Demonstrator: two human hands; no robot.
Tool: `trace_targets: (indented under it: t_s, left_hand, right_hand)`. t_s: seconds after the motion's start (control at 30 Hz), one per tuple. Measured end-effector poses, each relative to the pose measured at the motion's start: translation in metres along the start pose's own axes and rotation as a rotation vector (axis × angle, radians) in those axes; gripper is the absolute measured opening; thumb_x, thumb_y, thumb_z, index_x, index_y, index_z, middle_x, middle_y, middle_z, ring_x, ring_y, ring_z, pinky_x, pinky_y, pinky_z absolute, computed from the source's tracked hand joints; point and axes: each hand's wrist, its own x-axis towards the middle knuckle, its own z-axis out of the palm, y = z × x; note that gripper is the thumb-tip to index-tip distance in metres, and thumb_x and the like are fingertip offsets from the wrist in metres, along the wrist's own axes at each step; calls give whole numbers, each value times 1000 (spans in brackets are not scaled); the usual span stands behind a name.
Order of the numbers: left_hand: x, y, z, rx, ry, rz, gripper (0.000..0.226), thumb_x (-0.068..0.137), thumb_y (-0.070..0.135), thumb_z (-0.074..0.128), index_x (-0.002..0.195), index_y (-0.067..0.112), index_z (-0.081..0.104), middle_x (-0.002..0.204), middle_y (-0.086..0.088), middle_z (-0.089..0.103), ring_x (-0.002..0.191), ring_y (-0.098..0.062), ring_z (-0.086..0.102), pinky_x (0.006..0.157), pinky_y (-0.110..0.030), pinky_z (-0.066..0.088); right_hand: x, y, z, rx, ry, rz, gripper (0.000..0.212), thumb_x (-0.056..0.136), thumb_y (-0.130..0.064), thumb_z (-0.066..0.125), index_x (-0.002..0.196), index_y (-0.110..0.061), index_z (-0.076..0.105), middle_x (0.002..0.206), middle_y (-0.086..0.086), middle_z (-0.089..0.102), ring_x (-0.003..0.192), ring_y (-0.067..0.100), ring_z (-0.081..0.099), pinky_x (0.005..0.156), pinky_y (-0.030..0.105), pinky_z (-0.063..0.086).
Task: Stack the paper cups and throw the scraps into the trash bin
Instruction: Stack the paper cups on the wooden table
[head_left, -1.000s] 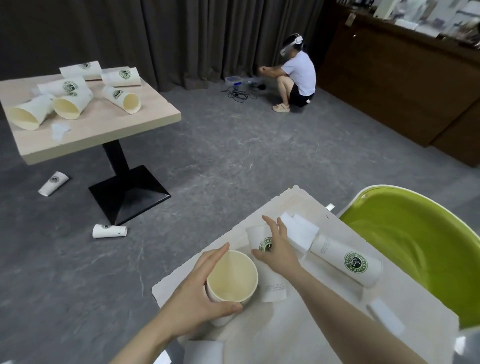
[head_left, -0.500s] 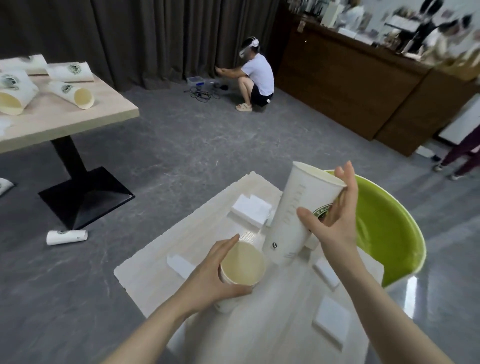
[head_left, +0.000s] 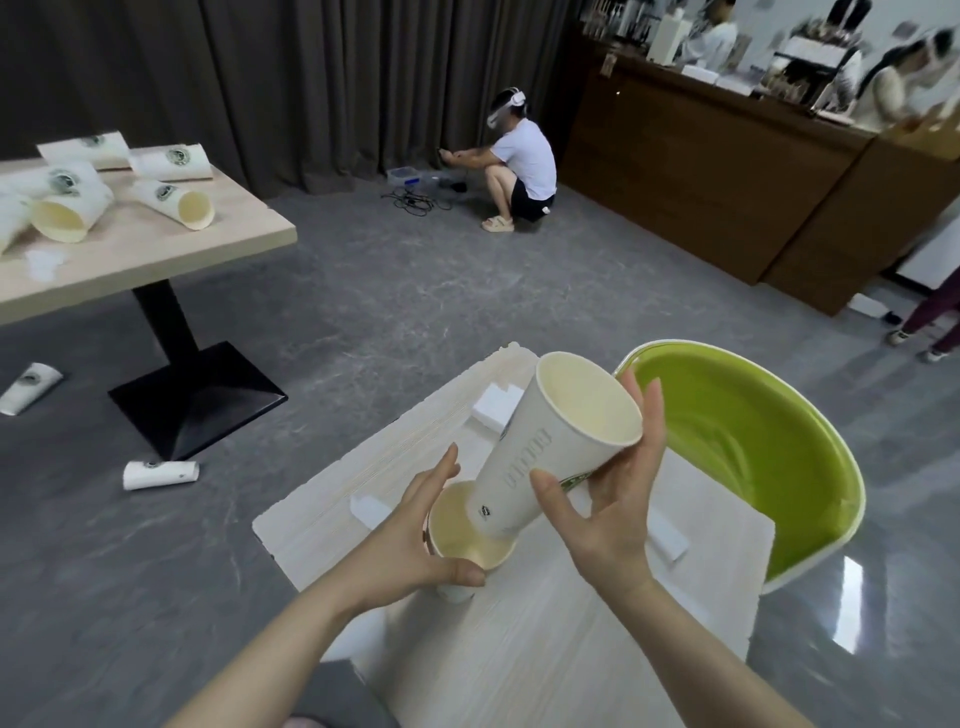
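My left hand (head_left: 410, 540) grips an upright paper cup (head_left: 457, 530) standing on the small light table (head_left: 545, 649). My right hand (head_left: 613, 499) holds a second, taller white paper cup (head_left: 540, 457), tilted, its base dipping into the mouth of the first cup. White paper scraps lie on the table: one (head_left: 493, 405) behind the cups, one (head_left: 371, 509) left of my left hand, one (head_left: 670, 540) to the right. The green trash bin (head_left: 769, 467) stands open just right of the table.
A second table (head_left: 156, 244) at the left carries several fallen cups (head_left: 176, 200). Two cups lie on the grey floor, one (head_left: 161, 474) near the table's black base and another (head_left: 28, 387) farther left. A person (head_left: 514, 166) crouches by the curtain. A brown counter (head_left: 727, 171) runs along the right.
My right hand has brought the lifted cup lower and leftward, so its base now enters the cup held by my left hand. The view has shifted slightly.
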Motion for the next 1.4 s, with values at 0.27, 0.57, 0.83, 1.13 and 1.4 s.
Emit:
trace_targets:
  t_s: [0.27, 0.57, 0.83, 1.13, 1.4]
  left_hand:
    - [-1, -3, 5, -25, 2, -11, 131, 44, 60, 85, 143, 54, 0, 145, 30, 19, 137, 4, 19, 116, -33, 22]
    - [10, 1, 11, -28, 54, 14, 111, 52, 48, 86, 135, 63, 14, 132, 33, 36, 121, 18, 33, 111, -36, 34]
    - [8, 0, 8, 10, 37, 30, 111, 55, 47, 87, 139, 59, 16, 133, 32, 38, 123, 15, 35, 110, -36, 35]
    - [-1, 16, 6, 66, 36, 154, 106, 62, 53, 79, 140, 62, 8, 137, 33, 30, 130, 9, 31, 106, -24, 30]
    - [10, 16, 20, 110, 11, 159, 107, 63, 50, 80, 137, 66, 4, 140, 33, 27, 130, 9, 30, 101, -20, 32]
  right_hand:
    - [-5, -5, 5, -4, -4, -49, 103, 72, -16, 74, 148, -39, 9, 158, 9, 14, 143, 25, 25, 109, 32, 37]
    - [-1, -4, 1, -27, 37, -27, 101, 71, -19, 75, 148, -39, 12, 157, 8, 18, 141, 21, 30, 107, 30, 40]
    - [-18, 17, 0, -97, -56, 89, 99, 70, -24, 78, 148, -16, 17, 155, -2, 23, 140, 21, 32, 98, 25, 46]
    - [-52, 45, -16, -317, -295, 148, 81, 75, -23, 81, 141, -16, 35, 153, -1, 29, 143, 18, 28, 107, 44, 41]
    - [-72, 52, -22, -201, -374, 326, 74, 85, -32, 71, 147, -28, 30, 149, -10, 37, 138, 15, 39, 109, 36, 40]
